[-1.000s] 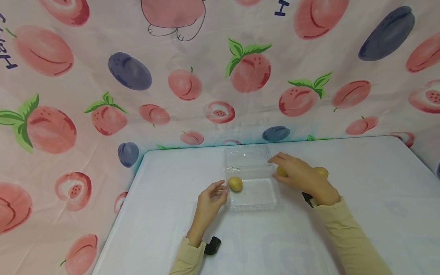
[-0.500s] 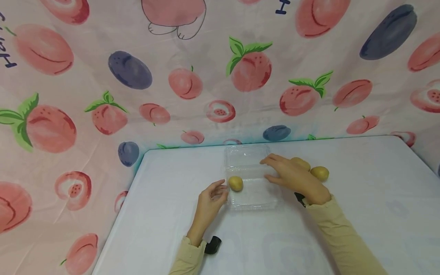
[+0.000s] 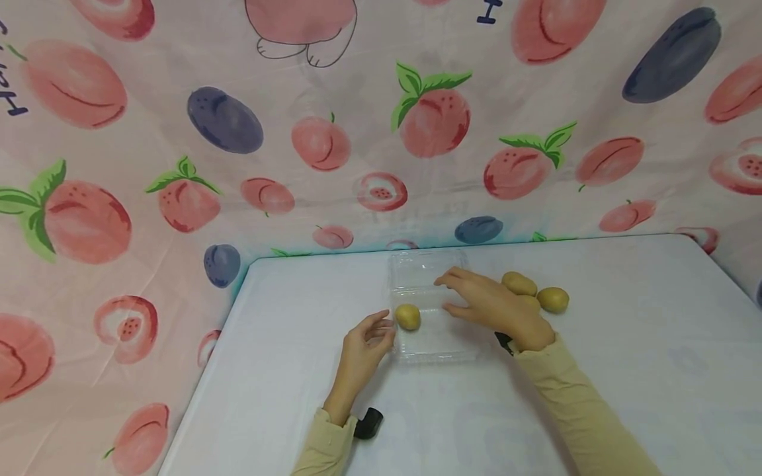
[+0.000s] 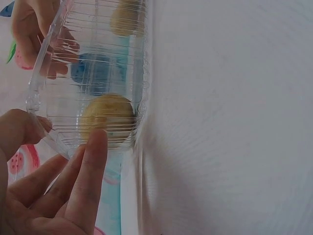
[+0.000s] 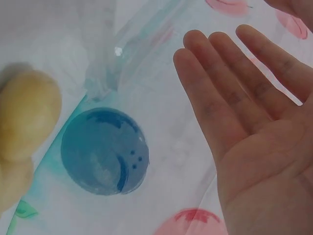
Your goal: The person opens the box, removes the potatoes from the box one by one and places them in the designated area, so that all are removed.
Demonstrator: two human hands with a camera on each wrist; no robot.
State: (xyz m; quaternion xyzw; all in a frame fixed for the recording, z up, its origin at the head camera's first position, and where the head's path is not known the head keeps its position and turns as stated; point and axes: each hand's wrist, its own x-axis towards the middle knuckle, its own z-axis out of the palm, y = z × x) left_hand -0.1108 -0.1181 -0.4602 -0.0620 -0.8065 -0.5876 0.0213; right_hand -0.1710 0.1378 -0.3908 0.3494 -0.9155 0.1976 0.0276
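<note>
A clear plastic clamshell container [image 3: 442, 340] lies unfolded, its lid [image 3: 417, 268] turned back toward the wall. One yellow potato [image 3: 407, 317] sits in the base near the left wall. My left hand [image 3: 362, 350] holds that left side; in the left wrist view its thumb is at the rim and its fingertips [image 4: 97, 139] press the wall beside the potato [image 4: 108, 117]. Over the right half of the container hovers my right hand [image 3: 491, 303], fingers extended. Its palm [image 5: 266, 147] appears bare in the right wrist view. Under that hand, part of the base is hidden.
Right of the container several potatoes [image 3: 553, 299] lie close together, partly behind the right hand. A white cloth covers the table [image 3: 286, 317]. Fruit-printed fabric [image 3: 333, 198] stands along the back and left edges.
My right hand has moved left from the potatoes to above the container, and a potato seen at its fingers a second ago no longer shows there. The left hand has stayed put.
</note>
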